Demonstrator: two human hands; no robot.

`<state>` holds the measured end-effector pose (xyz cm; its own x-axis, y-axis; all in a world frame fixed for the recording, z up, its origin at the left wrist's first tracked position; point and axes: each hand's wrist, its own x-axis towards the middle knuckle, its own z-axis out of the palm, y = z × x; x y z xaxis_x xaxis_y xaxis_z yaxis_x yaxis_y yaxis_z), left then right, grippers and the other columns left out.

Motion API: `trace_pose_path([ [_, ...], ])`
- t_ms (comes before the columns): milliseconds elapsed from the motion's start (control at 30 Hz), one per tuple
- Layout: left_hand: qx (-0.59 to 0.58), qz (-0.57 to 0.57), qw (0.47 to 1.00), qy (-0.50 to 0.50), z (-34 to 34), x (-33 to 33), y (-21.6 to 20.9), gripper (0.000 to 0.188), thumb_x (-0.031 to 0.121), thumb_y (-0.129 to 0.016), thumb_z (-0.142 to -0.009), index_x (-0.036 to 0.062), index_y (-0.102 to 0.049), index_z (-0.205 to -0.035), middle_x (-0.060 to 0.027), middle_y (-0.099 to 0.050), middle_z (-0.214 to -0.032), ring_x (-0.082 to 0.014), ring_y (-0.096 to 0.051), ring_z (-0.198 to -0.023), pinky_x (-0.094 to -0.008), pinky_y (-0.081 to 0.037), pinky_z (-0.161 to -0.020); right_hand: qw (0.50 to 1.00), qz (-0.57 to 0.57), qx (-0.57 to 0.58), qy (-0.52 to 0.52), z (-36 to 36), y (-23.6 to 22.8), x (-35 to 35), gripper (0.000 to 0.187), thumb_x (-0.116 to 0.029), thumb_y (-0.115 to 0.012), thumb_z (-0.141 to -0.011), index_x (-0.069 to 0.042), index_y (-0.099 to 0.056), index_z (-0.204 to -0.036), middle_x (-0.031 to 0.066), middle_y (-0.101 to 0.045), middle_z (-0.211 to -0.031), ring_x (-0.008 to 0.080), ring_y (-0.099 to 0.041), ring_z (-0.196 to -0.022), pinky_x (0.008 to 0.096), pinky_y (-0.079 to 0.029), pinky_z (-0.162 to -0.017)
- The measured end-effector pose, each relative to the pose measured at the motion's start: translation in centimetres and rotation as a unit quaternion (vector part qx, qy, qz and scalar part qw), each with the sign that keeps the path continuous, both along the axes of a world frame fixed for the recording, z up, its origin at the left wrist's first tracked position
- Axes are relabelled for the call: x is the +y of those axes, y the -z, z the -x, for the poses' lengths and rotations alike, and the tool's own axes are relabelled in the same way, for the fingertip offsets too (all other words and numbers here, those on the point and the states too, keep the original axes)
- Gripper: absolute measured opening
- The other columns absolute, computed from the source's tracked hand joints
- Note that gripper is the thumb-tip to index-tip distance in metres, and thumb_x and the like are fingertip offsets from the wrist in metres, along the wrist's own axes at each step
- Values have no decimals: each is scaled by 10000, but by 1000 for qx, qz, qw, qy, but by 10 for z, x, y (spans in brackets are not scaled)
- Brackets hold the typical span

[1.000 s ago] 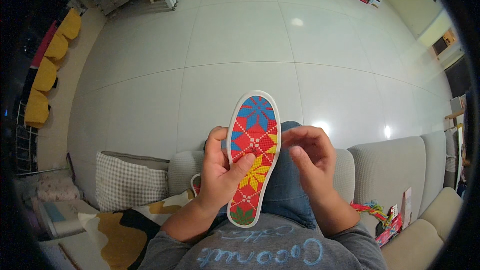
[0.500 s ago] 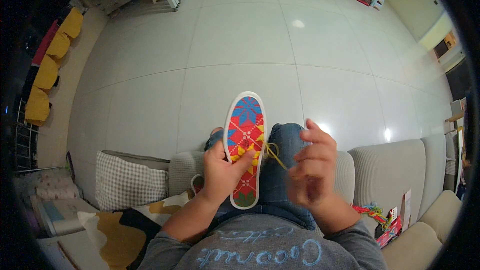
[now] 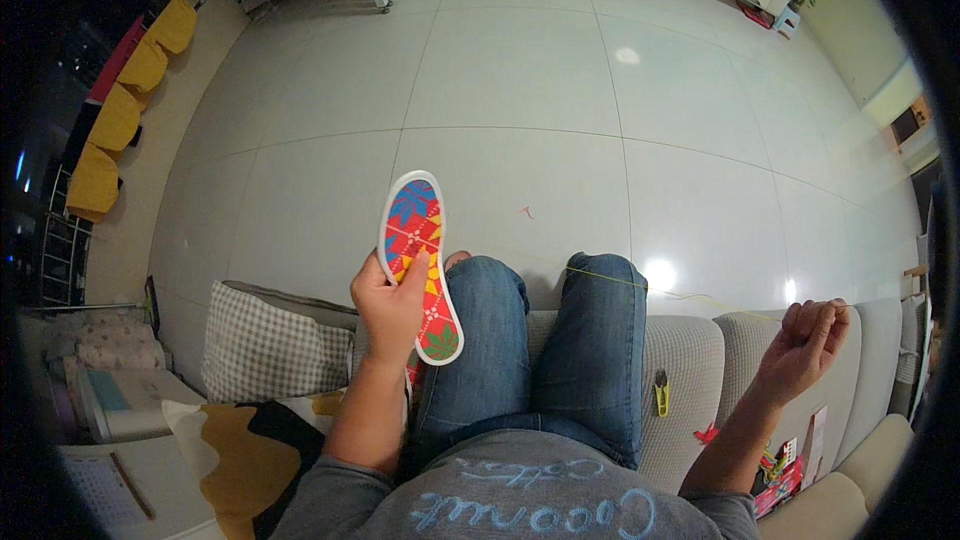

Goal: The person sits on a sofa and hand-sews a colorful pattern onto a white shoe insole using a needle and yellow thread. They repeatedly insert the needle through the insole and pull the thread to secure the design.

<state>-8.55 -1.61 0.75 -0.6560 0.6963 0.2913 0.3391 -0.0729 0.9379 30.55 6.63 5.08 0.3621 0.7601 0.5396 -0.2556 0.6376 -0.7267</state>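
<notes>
My left hand (image 3: 385, 310) grips an embroidered insole (image 3: 412, 210) by its left edge, thumb across the patterned face. The insole is red, blue, yellow and green with a white border, and is held upright above my left knee. Out to the right, my right hand (image 3: 803, 350) is closed, fingertips pinched together. A thin yellow thread (image 3: 690, 295) stretches from the insole over my knees to those fingers. Whether a needle is in the pinch is too small to tell. Part of another red patterned piece (image 3: 414, 368) shows beside my left forearm.
Yellow-handled thread snips (image 3: 661, 393) lie on the grey sofa (image 3: 682, 365), near red thread (image 3: 706, 433) and a colourful bundle (image 3: 778, 470). Cushions, one checked (image 3: 270, 345) and one patterned (image 3: 235, 450), are at my left. A red scrap (image 3: 527, 212) lies on the tiled floor (image 3: 510, 70).
My right hand has swung far out to the right, drawing the yellow thread long. My left hand and the insole have moved left, uncovering my knees and the snips.
</notes>
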Motion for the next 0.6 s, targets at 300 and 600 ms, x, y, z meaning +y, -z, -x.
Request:
trace_pose_path([
  [300,-216,18,965,147,-37,-6,-31,169,-29,-611,-805,-40,-595,-973,-94,-662,-918,-116,-636,-760,-263,-525,-682,977,105,-141,124,30,1,4,82,-44,-499,-913,-22,-554,-969,15,-487,-738,92,-448,-652,224,-376,-594],
  [600,-224,-5,945,236,-68,-27,-66,190,-3,-618,-818,-47,-572,-997,-128,-661,-952,-153,-652,-809,-283,-533,-695,876,-114,-452,-125,128,-45,-42,288,61,-671,-589,-16,-653,-866,78,-526,-752,225,-536,-704,321,-447,-621],
])
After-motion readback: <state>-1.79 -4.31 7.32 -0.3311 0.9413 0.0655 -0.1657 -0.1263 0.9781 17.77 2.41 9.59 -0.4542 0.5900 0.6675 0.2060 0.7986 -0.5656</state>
